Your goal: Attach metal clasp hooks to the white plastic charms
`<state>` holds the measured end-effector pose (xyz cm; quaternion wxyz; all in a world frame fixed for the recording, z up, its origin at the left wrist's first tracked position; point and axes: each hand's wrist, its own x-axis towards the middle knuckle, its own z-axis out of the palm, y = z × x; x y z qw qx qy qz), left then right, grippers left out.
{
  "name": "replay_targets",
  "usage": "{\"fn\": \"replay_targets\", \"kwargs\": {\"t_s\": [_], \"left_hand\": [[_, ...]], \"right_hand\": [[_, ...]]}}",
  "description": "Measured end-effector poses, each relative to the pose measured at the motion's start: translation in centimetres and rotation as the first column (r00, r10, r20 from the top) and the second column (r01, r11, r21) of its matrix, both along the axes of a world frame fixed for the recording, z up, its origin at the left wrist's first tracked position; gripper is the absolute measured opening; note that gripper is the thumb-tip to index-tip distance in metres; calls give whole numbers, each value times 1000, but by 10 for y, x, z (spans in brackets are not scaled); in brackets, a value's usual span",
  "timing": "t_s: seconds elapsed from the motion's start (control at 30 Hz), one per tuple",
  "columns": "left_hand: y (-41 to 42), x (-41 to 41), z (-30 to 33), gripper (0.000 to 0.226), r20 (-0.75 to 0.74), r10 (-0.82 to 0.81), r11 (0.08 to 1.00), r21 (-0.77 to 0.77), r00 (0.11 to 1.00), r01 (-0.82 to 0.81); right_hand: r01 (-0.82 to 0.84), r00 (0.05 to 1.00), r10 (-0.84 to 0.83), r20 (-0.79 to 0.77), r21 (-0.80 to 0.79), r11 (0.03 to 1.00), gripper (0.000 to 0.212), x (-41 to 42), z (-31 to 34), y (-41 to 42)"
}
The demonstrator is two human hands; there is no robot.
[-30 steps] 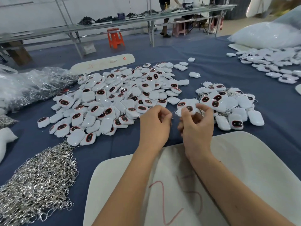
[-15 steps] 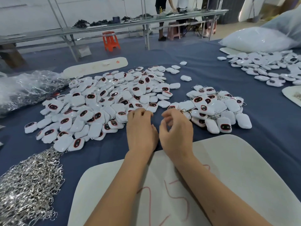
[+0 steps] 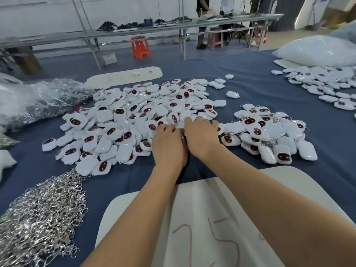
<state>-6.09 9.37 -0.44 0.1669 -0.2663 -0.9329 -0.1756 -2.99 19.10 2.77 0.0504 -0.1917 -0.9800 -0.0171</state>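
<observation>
**Two hands at the edge of the charm pile**

Both hands reach out side by side, almost touching each other. The left hand (image 3: 169, 145) lies palm down at the near edge of the big pile of white charms (image 3: 123, 122), its fingertips on them. I cannot tell if it grips one. The right hand (image 3: 202, 135) rests its fingers on charms between the big pile and the smaller pile with hooks (image 3: 269, 135). Its grip is hidden too. The shiny metal hooks (image 3: 38, 218) lie in a heap on the blue counter (image 3: 250, 89), far to the left of both hands.
</observation>
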Motion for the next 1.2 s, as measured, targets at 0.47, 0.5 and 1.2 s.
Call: {"fn": "replay_targets", "kwargs": {"t_s": [0.47, 0.5, 1.2], "left_hand": [[-78, 3, 12, 45, 51, -239, 903, 379, 970, 203], [-89, 4, 14, 41, 31, -210, 896, 405, 977, 180], [-246, 24, 21, 22, 344, 350, 587, 644, 871, -490]], "right_hand": [[-197, 877, -31, -479, -419, 887, 21, 27, -1, -41], [-234, 870, -39, -492, -481, 845, 19, 31, 1, -54], [-743, 610, 791, 51, -309, 594, 10, 30, 10, -203]]}}
